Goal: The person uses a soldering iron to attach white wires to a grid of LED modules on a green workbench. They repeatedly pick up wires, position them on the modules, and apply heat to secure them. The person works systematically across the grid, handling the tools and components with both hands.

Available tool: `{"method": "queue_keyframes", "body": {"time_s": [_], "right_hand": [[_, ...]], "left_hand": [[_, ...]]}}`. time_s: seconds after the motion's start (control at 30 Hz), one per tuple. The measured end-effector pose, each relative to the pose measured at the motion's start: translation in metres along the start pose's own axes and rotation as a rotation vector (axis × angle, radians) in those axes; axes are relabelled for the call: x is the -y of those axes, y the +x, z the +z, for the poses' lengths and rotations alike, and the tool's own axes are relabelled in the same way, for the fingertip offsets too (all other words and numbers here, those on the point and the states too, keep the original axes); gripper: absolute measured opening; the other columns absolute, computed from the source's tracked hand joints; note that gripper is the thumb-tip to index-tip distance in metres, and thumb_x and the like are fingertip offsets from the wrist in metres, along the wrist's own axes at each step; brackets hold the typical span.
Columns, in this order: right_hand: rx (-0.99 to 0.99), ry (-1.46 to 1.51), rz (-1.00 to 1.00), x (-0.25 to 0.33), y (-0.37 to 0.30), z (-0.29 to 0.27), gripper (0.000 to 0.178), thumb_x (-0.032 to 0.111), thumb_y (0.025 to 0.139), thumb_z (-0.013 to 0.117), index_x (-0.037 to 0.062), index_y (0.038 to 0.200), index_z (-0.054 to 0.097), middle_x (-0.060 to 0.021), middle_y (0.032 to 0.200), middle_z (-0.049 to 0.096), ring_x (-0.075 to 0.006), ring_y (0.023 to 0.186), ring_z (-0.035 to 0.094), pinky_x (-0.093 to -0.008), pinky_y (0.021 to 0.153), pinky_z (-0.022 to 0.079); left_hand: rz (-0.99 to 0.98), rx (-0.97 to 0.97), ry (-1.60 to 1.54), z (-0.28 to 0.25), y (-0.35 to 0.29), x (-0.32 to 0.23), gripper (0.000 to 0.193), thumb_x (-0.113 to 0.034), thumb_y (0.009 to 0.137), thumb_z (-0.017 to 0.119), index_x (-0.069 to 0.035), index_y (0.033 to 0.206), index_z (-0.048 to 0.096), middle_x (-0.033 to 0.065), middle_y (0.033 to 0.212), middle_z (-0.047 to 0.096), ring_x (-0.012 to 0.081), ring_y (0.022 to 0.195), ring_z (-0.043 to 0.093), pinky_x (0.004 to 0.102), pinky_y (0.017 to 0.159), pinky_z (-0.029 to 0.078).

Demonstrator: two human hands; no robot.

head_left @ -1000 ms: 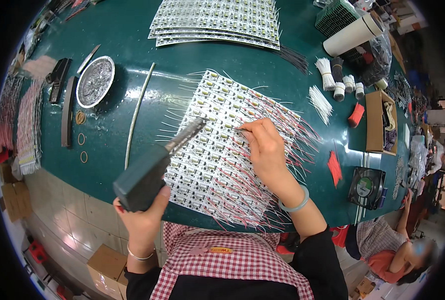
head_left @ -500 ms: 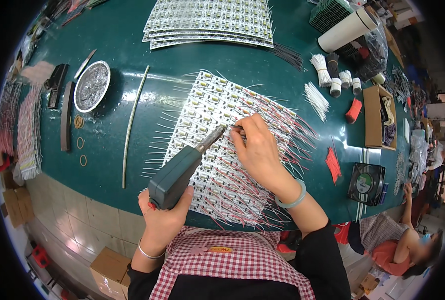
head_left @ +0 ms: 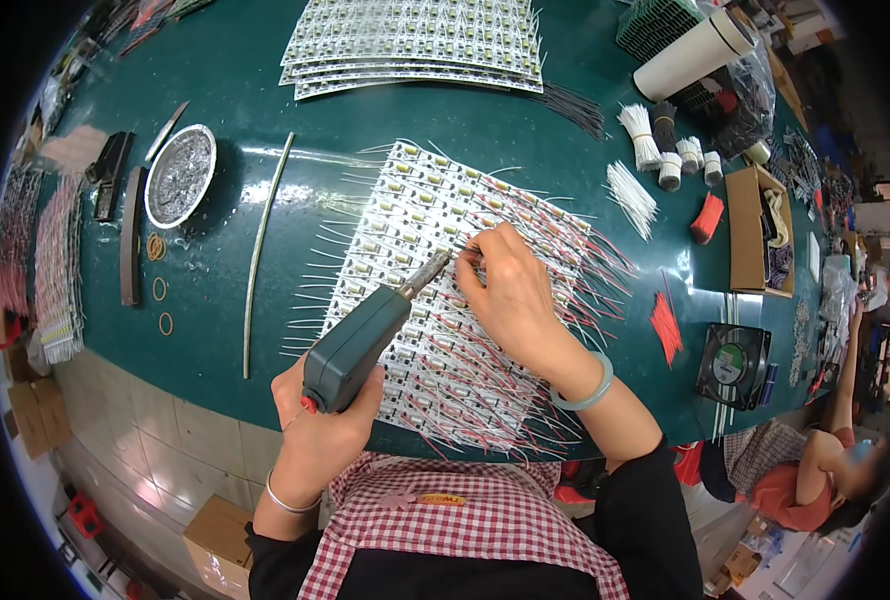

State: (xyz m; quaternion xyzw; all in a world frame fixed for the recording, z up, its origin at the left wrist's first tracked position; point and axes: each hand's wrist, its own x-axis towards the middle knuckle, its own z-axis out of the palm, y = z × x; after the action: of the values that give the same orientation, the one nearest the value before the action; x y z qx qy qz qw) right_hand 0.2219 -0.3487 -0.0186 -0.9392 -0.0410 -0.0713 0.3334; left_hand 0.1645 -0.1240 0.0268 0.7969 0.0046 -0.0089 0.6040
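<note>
In my left hand (head_left: 330,430) is a dark green soldering gun (head_left: 353,350), gripped by its body. The gun's metal tip slants up to the right, close to the fingertips of my right hand (head_left: 510,285). Thumb and forefinger there are pinched on a thin dark wire, mostly hidden by the fingers. Below both hands lies a white panel of small circuit boards (head_left: 373,235) carrying rows of yellowish components. Thin white wires stick out along its left side, while red and dark wires (head_left: 485,385) cover much of its right side.
A stack of similar panels (head_left: 415,45) lies at the back. To the left are a metal bowl (head_left: 211,160) and a long rod (head_left: 268,250). On the right are wire bundles (head_left: 630,200), a cardboard box (head_left: 745,235), a fan (head_left: 733,365) and a white flask (head_left: 690,60). Another person (head_left: 805,480) sits at right.
The soldering gun and my left hand have shifted slightly up and right. My right hand stays pinched in nearly the same spot. The other person's arm has stretched farther out.
</note>
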Motion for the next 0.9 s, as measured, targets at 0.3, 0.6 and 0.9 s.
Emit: {"method": "queue_keyframes", "body": {"time_s": [0.3,0.6,0.9], "right_hand": [[-0.005,0.001,0.024,0.001,0.002,0.000,0.012,0.004,0.087,0.070,-0.0037,0.093,0.064,-0.0184,0.090,0.062,-0.0364,0.076,0.065,-0.0444,0.066,0.051],[0.034,0.020,0.011,-0.002,0.004,-0.003,0.011,0.006,0.088,0.067,-0.0020,0.092,0.061,-0.0188,0.093,0.060,-0.0387,0.075,0.066,-0.0470,0.063,0.053],[0.083,0.011,0.026,-0.002,0.007,-0.009,0.011,0.006,0.089,0.065,-0.0037,0.089,0.062,-0.0202,0.094,0.061,-0.0399,0.076,0.066,-0.0474,0.067,0.053]], "left_hand": [[-0.033,0.039,0.028,-0.003,0.002,-0.002,0.016,0.000,0.083,0.075,0.003,0.098,0.071,0.0039,0.077,0.069,0.0061,0.066,0.057,0.0251,0.060,0.048],[-0.012,0.047,0.022,-0.006,0.007,0.000,0.015,0.000,0.083,0.075,0.003,0.097,0.071,0.0042,0.076,0.069,0.0071,0.064,0.058,0.0258,0.060,0.048],[0.106,-0.390,0.108,-0.028,0.008,0.001,0.023,0.001,0.082,0.079,0.002,0.104,0.071,0.0058,0.081,0.069,0.0126,0.067,0.063,0.0280,0.069,0.052]]}}
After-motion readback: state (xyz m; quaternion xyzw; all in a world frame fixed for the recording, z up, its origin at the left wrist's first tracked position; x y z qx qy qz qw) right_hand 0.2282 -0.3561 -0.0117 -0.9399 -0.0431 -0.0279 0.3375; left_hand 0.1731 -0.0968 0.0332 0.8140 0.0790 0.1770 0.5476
